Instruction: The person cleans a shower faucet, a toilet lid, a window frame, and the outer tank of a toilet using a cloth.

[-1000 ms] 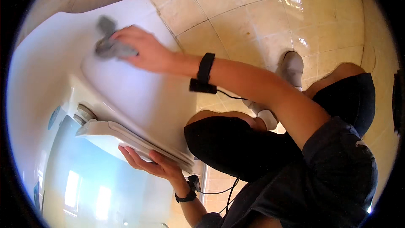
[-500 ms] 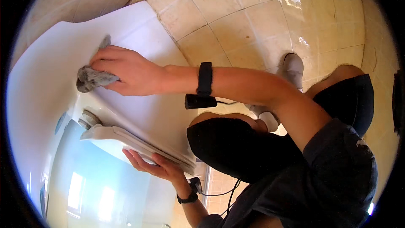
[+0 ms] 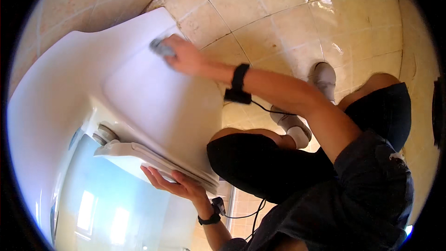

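Note:
My right hand (image 3: 184, 56) is closed around a small grey cloth (image 3: 162, 48) and presses it near the far edge of a smooth white ceramic fixture (image 3: 134, 81), which looks like a toilet. That hand and the cloth are blurred. Lower down, a white seat (image 3: 158, 159) stands tilted, with a round hinge (image 3: 106, 133) at its left end. My left hand (image 3: 179, 186) lies against the underside of this seat, fingers stretched out and thumb apart. Part of its contact with the seat is hidden.
Beige tiles cover the floor (image 3: 269, 32) and the wall at upper left. A glossy pale panel (image 3: 125, 190) reflects windows at lower left. My knees and shoes (image 3: 324, 76) are at the right. Cables (image 3: 251, 214) run from bands on both my wrists.
My right hand has swept the cloth right and slightly upward over the white ceramic, toward its far edge. The left hand stays at the seat; the view has shifted slightly.

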The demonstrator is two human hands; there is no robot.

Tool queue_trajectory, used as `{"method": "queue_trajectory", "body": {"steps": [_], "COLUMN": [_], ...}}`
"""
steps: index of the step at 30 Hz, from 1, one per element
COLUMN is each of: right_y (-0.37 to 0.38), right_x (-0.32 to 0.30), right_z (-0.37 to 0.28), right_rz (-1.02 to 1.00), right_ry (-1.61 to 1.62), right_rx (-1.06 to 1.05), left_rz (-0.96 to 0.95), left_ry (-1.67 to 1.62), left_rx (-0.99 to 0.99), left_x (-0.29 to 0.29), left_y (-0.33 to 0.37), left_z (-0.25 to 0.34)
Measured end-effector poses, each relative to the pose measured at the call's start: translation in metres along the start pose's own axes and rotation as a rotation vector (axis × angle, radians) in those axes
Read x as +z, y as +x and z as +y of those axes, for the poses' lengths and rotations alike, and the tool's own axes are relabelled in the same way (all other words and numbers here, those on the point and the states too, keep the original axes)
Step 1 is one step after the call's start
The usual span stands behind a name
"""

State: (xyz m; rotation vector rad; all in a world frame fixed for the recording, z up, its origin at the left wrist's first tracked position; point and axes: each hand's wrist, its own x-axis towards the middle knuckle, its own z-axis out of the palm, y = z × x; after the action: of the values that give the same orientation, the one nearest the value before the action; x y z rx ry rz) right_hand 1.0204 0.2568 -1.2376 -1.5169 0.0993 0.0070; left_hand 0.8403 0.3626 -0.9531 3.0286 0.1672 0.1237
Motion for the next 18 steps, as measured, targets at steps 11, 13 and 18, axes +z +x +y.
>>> {"method": "queue_trajectory", "body": {"steps": [11, 13, 18], "right_y": [0.011, 0.014, 0.04], "right_x": [0.028, 0.015, -0.012], "right_z": [-0.053, -0.003, 0.041], "right_rz": [0.165, 0.161, 0.06], "right_ry": [0.213, 0.043, -0.099], "right_rx": [-0.513, -0.234, 0.102], "left_rz": [0.009, 0.003, 0.011], "left_ry": [-0.021, -0.008, 0.016], "left_rx": [-0.02, -0.016, 0.012], "left_x": [0.0, 0.0, 0.001], "left_y": [-0.002, -0.001, 0.001], "left_z": [-0.002, -0.002, -0.007]}}
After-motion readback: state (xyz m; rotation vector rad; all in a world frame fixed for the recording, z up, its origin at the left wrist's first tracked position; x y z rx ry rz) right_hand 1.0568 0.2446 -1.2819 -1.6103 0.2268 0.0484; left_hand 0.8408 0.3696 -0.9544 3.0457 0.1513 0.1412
